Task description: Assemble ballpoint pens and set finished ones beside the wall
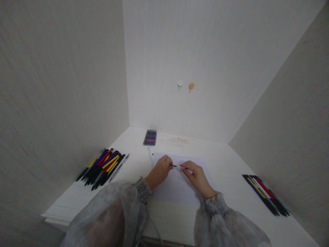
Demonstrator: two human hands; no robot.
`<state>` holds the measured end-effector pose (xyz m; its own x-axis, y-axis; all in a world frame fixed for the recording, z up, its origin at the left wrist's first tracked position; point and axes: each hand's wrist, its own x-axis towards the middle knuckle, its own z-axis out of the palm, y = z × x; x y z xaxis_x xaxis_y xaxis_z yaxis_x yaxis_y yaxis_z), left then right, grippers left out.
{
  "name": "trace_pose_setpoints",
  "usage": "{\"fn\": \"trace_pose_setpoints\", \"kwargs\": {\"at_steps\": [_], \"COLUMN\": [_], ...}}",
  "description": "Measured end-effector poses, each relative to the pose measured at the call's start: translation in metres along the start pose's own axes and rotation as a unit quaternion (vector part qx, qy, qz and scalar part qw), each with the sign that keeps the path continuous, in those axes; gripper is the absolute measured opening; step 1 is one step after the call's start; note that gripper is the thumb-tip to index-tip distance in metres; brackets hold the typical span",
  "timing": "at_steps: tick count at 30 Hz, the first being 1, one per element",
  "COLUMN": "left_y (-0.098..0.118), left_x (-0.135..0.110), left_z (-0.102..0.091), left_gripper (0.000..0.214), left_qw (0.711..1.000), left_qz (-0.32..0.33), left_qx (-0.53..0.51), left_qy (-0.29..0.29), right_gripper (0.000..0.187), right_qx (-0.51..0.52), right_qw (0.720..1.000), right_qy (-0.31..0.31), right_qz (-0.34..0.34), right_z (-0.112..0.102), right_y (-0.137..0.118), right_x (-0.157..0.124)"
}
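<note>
My left hand (161, 170) is closed in a pinch around a thin dark pen part (173, 165), whose tip points right. Facing it, my right hand (196, 174) pinches a small slim piece (184, 168), mostly covered by the fingers; its kind is unclear. A narrow gap separates the two sets of fingertips, and whether a thin part bridges it I cannot tell. Both hands are above a white sheet of paper (177, 190) with faint marks, lying on the white table (138, 154).
A heap of pens (104, 168) in several colours lies at the left. On the right is a smaller row of pens (266, 195). A blurred dark device (150, 137) with a cable (150, 154) sits near the back wall, which bears two hooks (191, 86). Walls enclose three sides.
</note>
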<state>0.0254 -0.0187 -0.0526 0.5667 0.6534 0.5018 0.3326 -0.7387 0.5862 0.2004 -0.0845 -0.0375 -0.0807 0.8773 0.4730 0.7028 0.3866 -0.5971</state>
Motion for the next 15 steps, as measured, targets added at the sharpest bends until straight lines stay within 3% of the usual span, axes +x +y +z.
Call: {"fn": "trace_pose_setpoints", "kwargs": {"at_steps": [6, 15], "left_y": [-0.010, -0.013], "left_x": [-0.004, -0.007], "left_z": [0.011, 0.014], "left_gripper": [0.030, 0.018], "left_qw": [1.000, 0.998], "left_qz": [0.020, 0.019], "left_qx": [-0.008, 0.064], "left_qy": [0.002, -0.014], "right_gripper": [0.021, 0.020], "right_qx": [0.010, 0.045], "right_qw": [0.999, 0.994], "right_qy": [-0.014, -0.063], "right_qz": [0.043, 0.078], "right_z": [0.005, 0.005], "right_y": [0.002, -0.006], "right_x": [-0.002, -0.002]}}
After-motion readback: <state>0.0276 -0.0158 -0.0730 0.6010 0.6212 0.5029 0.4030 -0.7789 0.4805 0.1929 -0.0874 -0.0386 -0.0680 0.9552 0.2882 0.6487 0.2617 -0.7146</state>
